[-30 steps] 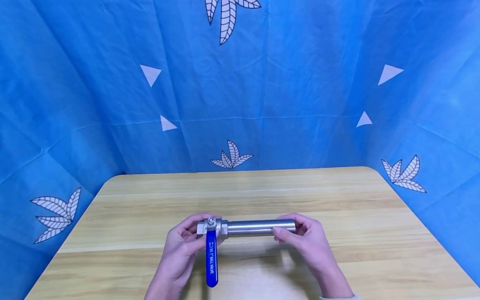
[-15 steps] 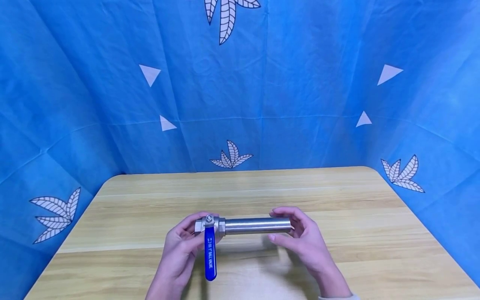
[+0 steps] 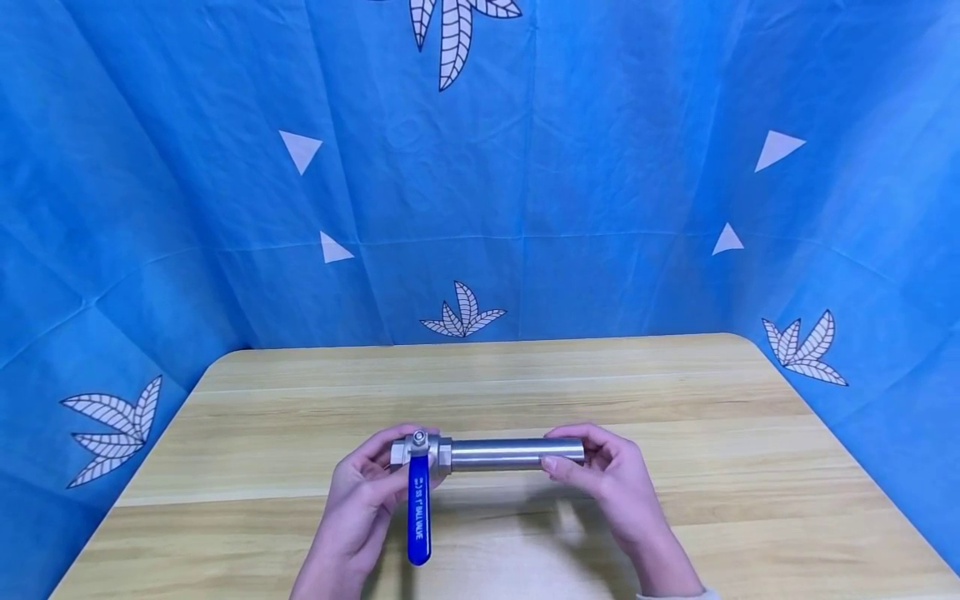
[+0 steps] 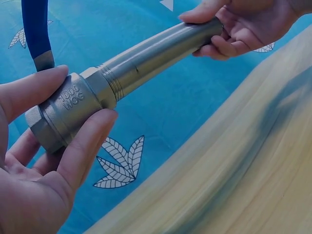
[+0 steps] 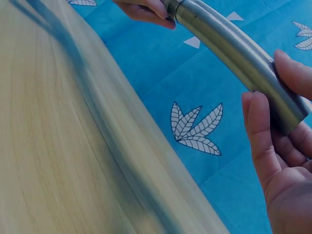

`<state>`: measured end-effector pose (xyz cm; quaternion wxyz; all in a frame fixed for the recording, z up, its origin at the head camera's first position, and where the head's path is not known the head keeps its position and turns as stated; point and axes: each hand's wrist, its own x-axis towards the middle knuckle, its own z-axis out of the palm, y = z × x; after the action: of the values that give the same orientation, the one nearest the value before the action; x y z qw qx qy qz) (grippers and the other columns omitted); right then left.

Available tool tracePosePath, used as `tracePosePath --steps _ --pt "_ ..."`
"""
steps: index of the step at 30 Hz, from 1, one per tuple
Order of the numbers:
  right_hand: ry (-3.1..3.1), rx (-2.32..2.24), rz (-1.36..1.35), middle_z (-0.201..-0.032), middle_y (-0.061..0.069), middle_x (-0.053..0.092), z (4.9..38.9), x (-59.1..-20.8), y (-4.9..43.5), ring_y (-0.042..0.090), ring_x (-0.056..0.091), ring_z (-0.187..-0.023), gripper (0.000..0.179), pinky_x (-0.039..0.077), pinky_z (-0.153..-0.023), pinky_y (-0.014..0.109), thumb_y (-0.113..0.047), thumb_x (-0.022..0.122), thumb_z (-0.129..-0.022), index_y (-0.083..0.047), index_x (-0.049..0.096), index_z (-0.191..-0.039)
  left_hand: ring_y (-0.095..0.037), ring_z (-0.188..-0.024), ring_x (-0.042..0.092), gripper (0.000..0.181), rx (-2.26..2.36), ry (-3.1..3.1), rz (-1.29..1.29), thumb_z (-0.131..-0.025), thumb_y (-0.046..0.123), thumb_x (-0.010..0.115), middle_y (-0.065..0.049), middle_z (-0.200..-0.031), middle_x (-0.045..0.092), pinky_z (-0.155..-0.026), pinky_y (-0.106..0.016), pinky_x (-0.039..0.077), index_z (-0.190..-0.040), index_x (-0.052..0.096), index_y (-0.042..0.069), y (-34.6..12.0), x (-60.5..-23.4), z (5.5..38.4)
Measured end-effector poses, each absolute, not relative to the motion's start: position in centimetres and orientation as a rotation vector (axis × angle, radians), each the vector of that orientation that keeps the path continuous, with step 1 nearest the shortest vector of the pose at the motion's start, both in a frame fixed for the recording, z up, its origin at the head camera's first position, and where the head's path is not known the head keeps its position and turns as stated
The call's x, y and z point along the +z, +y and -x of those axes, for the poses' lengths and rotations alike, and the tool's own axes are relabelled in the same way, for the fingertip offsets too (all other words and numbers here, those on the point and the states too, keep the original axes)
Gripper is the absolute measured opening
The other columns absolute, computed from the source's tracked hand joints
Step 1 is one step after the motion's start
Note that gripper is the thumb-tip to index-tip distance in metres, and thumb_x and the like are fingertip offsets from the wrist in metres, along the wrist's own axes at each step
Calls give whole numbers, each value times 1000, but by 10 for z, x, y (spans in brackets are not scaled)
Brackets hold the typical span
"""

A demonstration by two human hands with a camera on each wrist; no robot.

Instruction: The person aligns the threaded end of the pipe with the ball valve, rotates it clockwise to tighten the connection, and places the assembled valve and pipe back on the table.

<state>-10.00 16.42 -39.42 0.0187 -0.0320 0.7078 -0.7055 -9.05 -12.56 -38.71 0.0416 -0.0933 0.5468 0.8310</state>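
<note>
My left hand (image 3: 362,492) grips the steel body of a ball valve (image 4: 73,105), whose long blue lever (image 3: 419,512) points toward me. A straight steel pipe (image 3: 498,454) runs rightward from the valve's hex end. In the left wrist view a few threads show where the pipe enters the valve. My right hand (image 3: 611,483) pinches the pipe's free end between thumb and fingers. Seen from the right wrist, the fingers (image 5: 258,126) lie along one side of the pipe and the thumb (image 5: 295,75) on the other. Both pieces are held level above the table.
Below the hands is a light wood-grain table (image 3: 480,383) with rounded far corners. A blue cloth (image 3: 480,192) printed with white leaves and triangles hangs behind it and along both sides. Shadows of the hands fall on the tabletop.
Half a second ago the right thumb and fingers were spread off the pipe; now they hold its end again. The valve and pipe have shifted slightly left since a second ago.
</note>
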Motion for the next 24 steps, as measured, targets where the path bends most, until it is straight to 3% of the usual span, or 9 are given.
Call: tracePosePath --steps 6,14,20,24 --pt "2158 -2177 88 -90 1 78 101 -396 163 17 74 -83 36 67 -81 34 -3 83 -89 10 71 -119 -28 -115 76 39 2535 1687 279 -88 -9 75 -8 -126 78 -95 -47 66 -121 77 11 -125 -388 91" --pt "2215 -2217 403 -120 8 74 101 -400 165 17 72 -105 50 64 -90 27 6 86 -80 4 69 -127 -27 -118 76 39 2563 1664 282 -90 -9 72 -7 -126 79 -97 -50 65 -120 77 14 -125 -389 91" --pt "2276 -2225 375 -108 2 79 100 -399 166 14 74 -94 41 65 -81 27 7 90 -76 6 75 -115 -26 -119 75 40 2555 1658 279 -90 -10 72 -7 -128 78 -97 -49 65 -121 77 14 -126 -390 91" --pt "2235 -2231 259 -97 1 80 100 -397 165 14 76 -82 34 68 -77 32 2 85 -85 11 74 -116 -26 -120 74 42 2549 1660 255 -87 -12 71 -7 -128 78 -98 -50 65 -120 77 13 -126 -389 91"
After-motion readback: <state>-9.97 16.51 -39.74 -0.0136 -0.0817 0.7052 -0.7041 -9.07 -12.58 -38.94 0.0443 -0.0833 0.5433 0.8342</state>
